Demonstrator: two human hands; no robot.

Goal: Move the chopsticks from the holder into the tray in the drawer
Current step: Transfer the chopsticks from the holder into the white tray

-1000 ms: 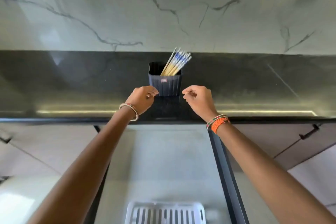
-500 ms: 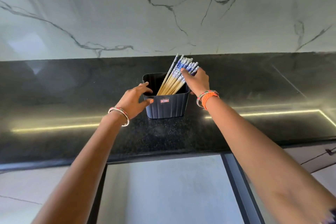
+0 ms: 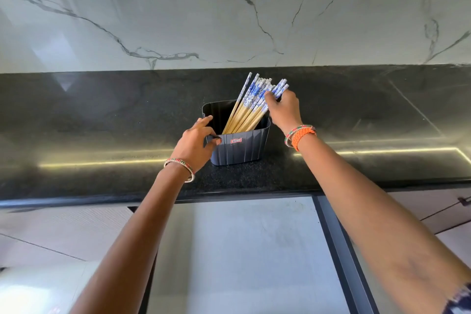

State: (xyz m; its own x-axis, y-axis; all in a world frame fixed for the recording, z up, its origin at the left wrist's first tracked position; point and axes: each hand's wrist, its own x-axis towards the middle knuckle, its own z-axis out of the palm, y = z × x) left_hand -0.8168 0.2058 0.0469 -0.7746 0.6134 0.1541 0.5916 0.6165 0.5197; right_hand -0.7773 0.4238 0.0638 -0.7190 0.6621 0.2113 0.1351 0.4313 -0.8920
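A dark ribbed holder [image 3: 242, 146] stands on the black stone counter [image 3: 102, 120]. Several wooden chopsticks [image 3: 251, 102] with blue-and-white patterned tops lean to the right inside it. My left hand [image 3: 196, 143] grips the holder's left rim and wall. My right hand [image 3: 281, 107] is at the holder's right side, its fingers closed around the patterned tops of the bundle. The open drawer [image 3: 242, 250] lies below the counter edge, showing its pale floor. The tray is out of view.
A white marble wall [image 3: 229, 13] rises behind the counter. A dark drawer side rail [image 3: 341, 250] runs down the right of the drawer. Pale cabinet fronts [image 3: 433, 209] flank it, with a dark handle at the far right.
Both hands rose from in front of the holder to it: the left took hold of its left side, the right closed on the chopstick tops. The view tilted up, losing the white tray.
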